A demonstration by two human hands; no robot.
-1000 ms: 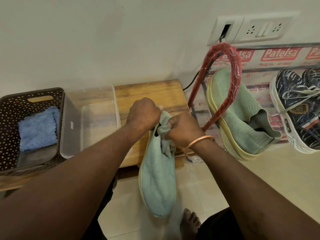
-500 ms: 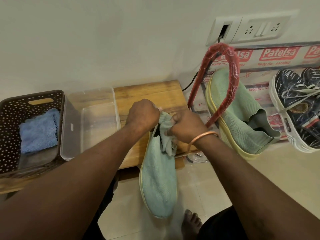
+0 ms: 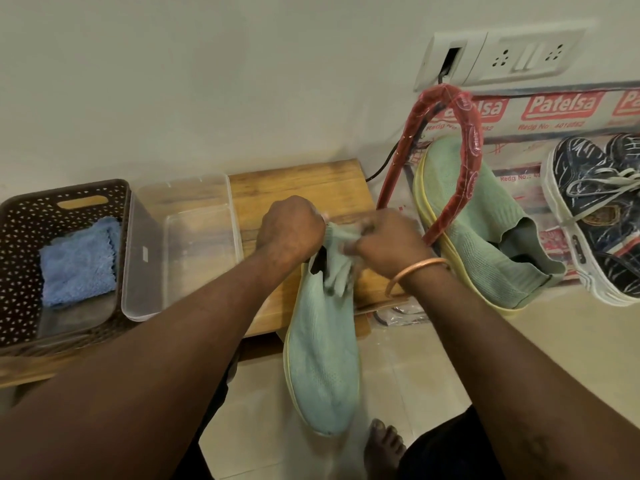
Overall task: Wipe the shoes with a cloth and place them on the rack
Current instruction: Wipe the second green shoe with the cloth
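At the rack: one pale green knit slip-on shoe [image 3: 485, 230] already leans inside the red-wrapped tube shoe rack [image 3: 472, 148], beside dark patterned lace-up sneakers [image 3: 595, 202].
Between the hands: the matching pale green shoe [image 3: 322, 358] hangs toe-down, not yet racked; wiping looks under way.
Left hand [image 3: 291, 230]: curled, gripping that shoe's collar.
Right hand [image 3: 388, 245]: curled and blurred, pinching a grey-green cloth [image 3: 337, 275] against the collar.

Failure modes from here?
1. The green shoe hangs toe-down past the bench edge, held at its collar by the left hand; a slip would drop it toward the bare foot.
2. The right hand, holding the cloth, works close to the red rack frame; a wide stroke may bump it and the shoe on the rack.
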